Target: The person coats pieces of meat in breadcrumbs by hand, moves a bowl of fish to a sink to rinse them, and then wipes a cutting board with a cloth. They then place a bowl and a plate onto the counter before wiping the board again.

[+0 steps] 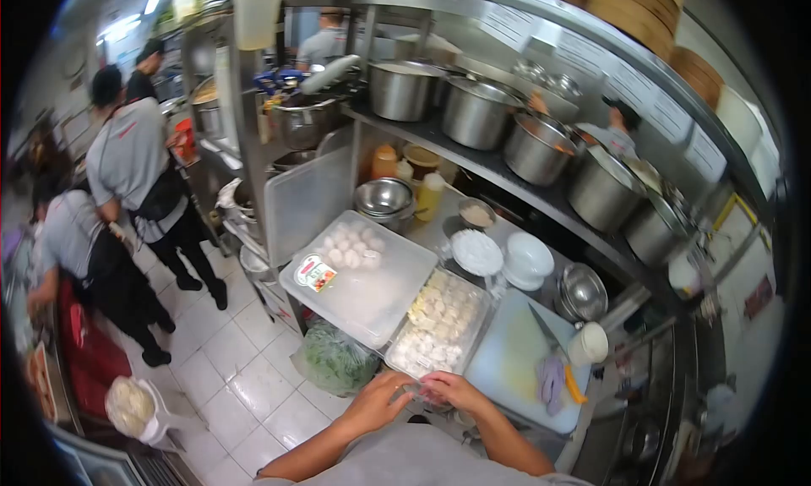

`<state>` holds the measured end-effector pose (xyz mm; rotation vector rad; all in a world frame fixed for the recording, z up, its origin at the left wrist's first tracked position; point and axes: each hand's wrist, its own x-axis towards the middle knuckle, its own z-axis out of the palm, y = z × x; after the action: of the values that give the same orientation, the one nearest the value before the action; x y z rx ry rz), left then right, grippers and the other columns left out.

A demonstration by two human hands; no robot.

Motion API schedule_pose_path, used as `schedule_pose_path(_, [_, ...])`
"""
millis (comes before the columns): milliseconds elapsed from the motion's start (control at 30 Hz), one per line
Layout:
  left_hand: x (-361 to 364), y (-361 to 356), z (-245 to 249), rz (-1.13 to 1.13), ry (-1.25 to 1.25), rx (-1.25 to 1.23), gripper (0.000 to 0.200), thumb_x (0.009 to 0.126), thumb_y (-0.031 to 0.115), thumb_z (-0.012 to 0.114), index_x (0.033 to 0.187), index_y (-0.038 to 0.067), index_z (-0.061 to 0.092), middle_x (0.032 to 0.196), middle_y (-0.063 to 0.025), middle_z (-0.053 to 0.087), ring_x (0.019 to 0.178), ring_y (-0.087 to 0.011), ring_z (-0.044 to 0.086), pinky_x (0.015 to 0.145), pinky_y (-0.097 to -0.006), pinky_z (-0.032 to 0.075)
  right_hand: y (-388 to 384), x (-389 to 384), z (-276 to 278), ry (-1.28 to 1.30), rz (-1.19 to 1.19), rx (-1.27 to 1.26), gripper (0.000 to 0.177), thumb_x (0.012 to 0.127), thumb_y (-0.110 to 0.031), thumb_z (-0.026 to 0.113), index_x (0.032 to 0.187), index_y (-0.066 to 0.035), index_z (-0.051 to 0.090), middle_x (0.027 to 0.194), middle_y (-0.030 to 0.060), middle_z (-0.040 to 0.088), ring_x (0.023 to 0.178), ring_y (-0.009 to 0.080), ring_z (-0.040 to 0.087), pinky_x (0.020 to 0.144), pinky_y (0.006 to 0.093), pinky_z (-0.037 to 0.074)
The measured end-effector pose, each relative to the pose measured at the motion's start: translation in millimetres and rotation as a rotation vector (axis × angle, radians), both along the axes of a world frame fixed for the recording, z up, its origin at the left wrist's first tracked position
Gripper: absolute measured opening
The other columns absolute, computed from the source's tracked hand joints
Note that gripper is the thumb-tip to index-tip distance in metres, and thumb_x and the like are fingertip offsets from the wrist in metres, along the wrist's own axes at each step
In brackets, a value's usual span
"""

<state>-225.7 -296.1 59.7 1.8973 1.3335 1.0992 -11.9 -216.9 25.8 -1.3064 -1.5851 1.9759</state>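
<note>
My left hand [380,399] and my right hand [452,391] meet low in front of me, at the near end of a clear tray [485,304] of pale, lumpy pieces [439,317]. Both have bent fingers drawn together. A small pinkish patch shows at my right fingertips; what the hands hold between them I cannot tell. Left of the tray lies a translucent lidded container [372,300] with round white balls [351,243] and a label [314,273]. To the right is a cutting board [498,368] bearing a knife [549,327], a purple cloth [552,383] and an orange-handled item [575,384].
Large steel pots [477,110] line the shelf above the counter. Behind the trays stand steel bowls [384,197], a yellow squeeze bottle [431,196] and white bowls [528,259]. A bag of greens [338,359] sits below at left. Co-workers [139,161] stand on the tiled floor.
</note>
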Motion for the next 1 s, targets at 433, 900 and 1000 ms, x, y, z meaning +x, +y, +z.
schedule_pose_path(433, [-3,-15,-15,-0.104,0.033,-0.131,0.027,0.084,0.014,0.065,0.108,0.003,0.060,0.104,-0.0121,0.061,0.091,-0.0243,0.062,0.073,-0.0320,0.051,-9,-15,5,-0.195,0.285,0.331,0.036,0.092,-0.029,0.055,0.119,-0.005,0.055,0.097,0.0070,0.065,0.088,0.0140,0.061,0.080,0.0296,0.047])
schedule_pose_path(900, [112,-11,-5,-0.237,0.114,-0.056,0.025,0.085,0.018,0.064,0.105,0.004,0.061,0.104,-0.0124,0.062,0.094,-0.0279,0.061,0.077,-0.0339,0.050,-28,148,7,-0.230,-0.211,0.484,0.030,0.087,-0.024,0.060,0.111,-0.008,0.060,0.101,0.0096,0.064,0.093,0.0197,0.060,0.082,0.0324,0.046])
schedule_pose_path(1000, [140,-13,-2,-0.271,0.104,-0.092,0.024,0.087,0.022,0.061,0.104,0.005,0.061,0.105,-0.0124,0.062,0.094,-0.0322,0.060,0.078,-0.0378,0.049,-29,209,-9,-0.526,-0.483,0.899,0.032,0.081,-0.020,0.065,0.110,-0.007,0.061,0.109,0.0123,0.061,0.100,0.0277,0.056,0.087,0.0377,0.045])
